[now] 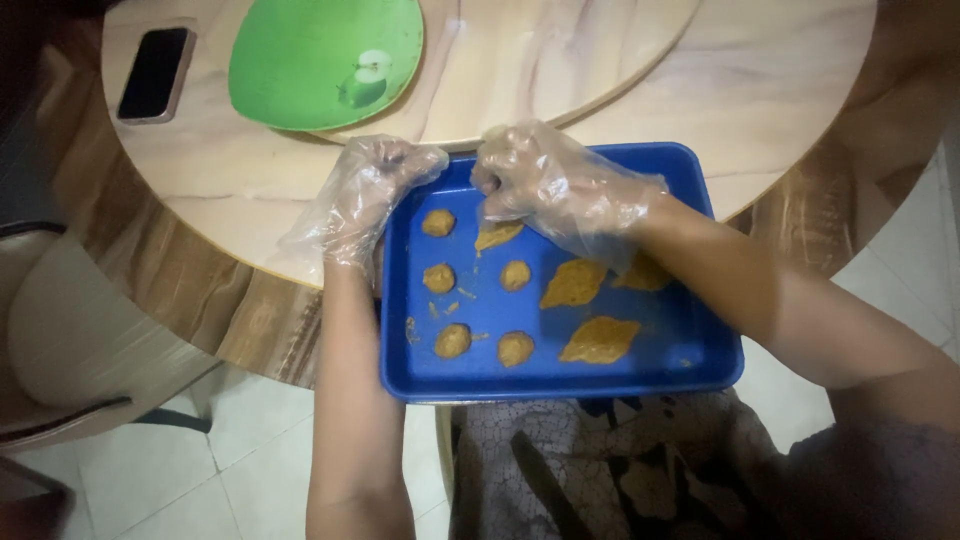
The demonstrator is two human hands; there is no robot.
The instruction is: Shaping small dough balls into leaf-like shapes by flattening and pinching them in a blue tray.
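Both hands in loose clear plastic gloves, working over a blue rectangular plastic tray point(690, 360) that sits half on the edge of a round pale marble-look table point(760, 90), half over the person's lap.

Right hand point(545, 185): fingers curled down and bunched together, tips pinching the top end of a flat leaf-shaped piece of tan dough point(497, 234) lying on the tray floor. Contact is right at the fingertips; the piece extends down and away from the pinch.

Left hand point(375, 190): fingers curled loosely inward, resting at the tray's upper left corner rim; cannot tell if it grips the rim or anything inside the glove.

Below the right-hand pinch: small round dough balls, five in all, one just left of the pinch point(438, 222), two under it point(439, 277) point(515, 275), two further down near the tray's near wall point(452, 341) point(515, 348). Toward the right wrist side: three more flattened leaf-shaped dough pieces point(573, 283) point(600, 340) point(643, 272), the last partly under the forearm. Crumbs and smears between the balls.

Beyond the left hand, well apart: round green plate with an apple picture point(300, 50), and a dark smartphone point(155, 73) near the table edge.
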